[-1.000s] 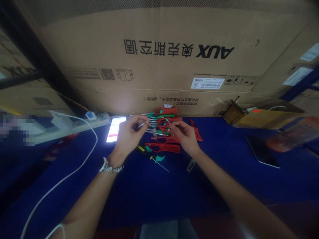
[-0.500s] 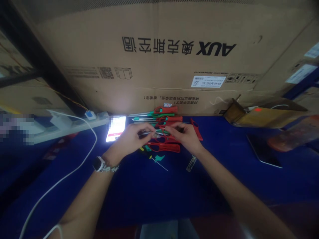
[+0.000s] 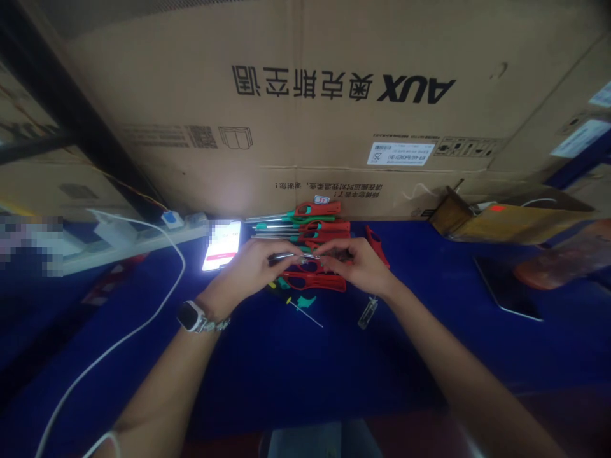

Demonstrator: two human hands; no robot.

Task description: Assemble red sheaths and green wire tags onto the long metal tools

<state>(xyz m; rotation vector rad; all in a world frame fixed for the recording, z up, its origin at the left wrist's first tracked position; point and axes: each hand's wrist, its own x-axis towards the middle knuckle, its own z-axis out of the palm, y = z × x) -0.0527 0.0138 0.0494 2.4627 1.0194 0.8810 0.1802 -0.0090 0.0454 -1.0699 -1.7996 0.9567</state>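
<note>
My left hand [image 3: 255, 264] is closed, its thumb and forefinger pinching a thin metal lighter tube [image 3: 277, 256]. At the tube's right end my right hand [image 3: 356, 261] is closed in a pinch too; what its fingertips grip is too small and covered to make out. Just beyond and under the hands lie several red and green stick lighters [image 3: 319, 210] with metal tubes. Nearer to me is a red lighter shell [image 3: 315, 281]. A green trigger piece [image 3: 306, 302] and a thin rod with a yellow end [image 3: 305, 313] lie below it.
On the blue table [image 3: 296, 381] a clear, narrow part [image 3: 367, 313] lies near my right wrist. A lit phone [image 3: 222, 247] stands left, beside a power strip [image 3: 138, 245] and white cable. To the right are a dark phone [image 3: 506, 289] and an open cardboard box [image 3: 520, 222].
My right fingertips have come down slightly and curled in around the tube's end. The green piece and red wire seen between the hands are now hidden. My left hand has barely moved.
</note>
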